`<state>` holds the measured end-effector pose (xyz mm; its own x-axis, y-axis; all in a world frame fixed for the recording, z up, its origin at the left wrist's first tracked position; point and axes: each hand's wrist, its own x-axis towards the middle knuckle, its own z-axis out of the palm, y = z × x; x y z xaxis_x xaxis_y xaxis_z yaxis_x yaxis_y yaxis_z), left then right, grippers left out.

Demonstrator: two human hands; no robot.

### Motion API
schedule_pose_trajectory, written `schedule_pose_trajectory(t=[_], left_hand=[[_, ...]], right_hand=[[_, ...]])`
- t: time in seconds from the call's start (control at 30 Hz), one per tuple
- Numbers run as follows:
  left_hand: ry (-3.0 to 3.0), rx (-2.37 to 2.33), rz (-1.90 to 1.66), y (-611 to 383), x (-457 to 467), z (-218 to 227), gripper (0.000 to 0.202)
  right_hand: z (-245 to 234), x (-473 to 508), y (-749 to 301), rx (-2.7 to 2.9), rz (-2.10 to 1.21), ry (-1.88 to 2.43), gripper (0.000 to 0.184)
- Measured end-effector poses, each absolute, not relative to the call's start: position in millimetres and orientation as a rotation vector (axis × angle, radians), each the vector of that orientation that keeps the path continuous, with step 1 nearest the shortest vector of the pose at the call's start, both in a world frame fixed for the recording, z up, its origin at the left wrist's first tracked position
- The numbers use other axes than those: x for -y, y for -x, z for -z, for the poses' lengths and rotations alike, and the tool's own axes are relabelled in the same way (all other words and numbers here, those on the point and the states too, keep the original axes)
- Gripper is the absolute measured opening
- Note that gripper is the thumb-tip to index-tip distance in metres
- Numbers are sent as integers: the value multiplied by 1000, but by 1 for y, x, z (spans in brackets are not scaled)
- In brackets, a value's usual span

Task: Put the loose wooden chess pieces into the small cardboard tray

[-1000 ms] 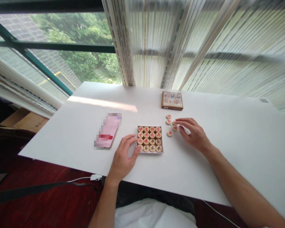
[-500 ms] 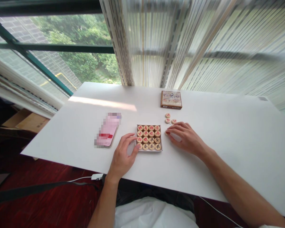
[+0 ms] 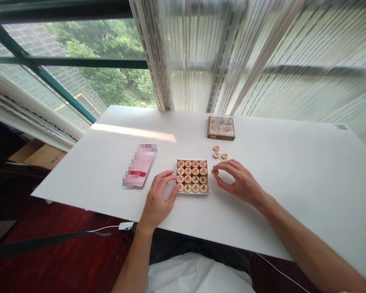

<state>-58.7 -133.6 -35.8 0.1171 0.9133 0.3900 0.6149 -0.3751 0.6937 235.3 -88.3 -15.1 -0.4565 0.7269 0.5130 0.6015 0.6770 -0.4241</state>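
Observation:
A small square tray [image 3: 208, 191] on the white table [image 3: 293, 183] holds several round wooden chess pieces with red and black characters. My left hand [image 3: 158, 201] rests at the tray's left edge, fingers touching it. My right hand [image 3: 239, 183] is just right of the tray, thumb and fingers pinched on one red-marked chess piece [image 3: 215, 171]. Three loose pieces [image 3: 219, 152] lie on the table behind my right hand.
A brown printed box lid [image 3: 221, 127] lies at the back of the table. A phone in a pink case [image 3: 139, 167] lies left of the tray. Striped curtains and a window stand behind; cardboard boxes [image 3: 33, 156] sit on the floor at left.
My right hand drew back from the cluster of loose pieces toward the tray, pinching one piece. Fewer loose pieces lie on the table. My left hand stayed at the tray.

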Motion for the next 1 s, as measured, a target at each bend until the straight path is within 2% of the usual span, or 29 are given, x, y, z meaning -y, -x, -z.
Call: schedule_pose_trajectory(t=[0.2,0.37,0.6,1.0], left_hand=[[-2013,-1425,-1297,55,139,25,13],[-1890,-1356,-1191,40,153,19,15],[-1652,-1116,-1127,20,161,25,18],[-1593,-1121,-1050,18,164,31,23]], right_hand=[[11,105,-219,2124,-372,915,41],[10,120,-207,2124,-453,812,48],[9,132,-200,2107,-539,748,47],[13,131,-198,2155,-584,684,49]])
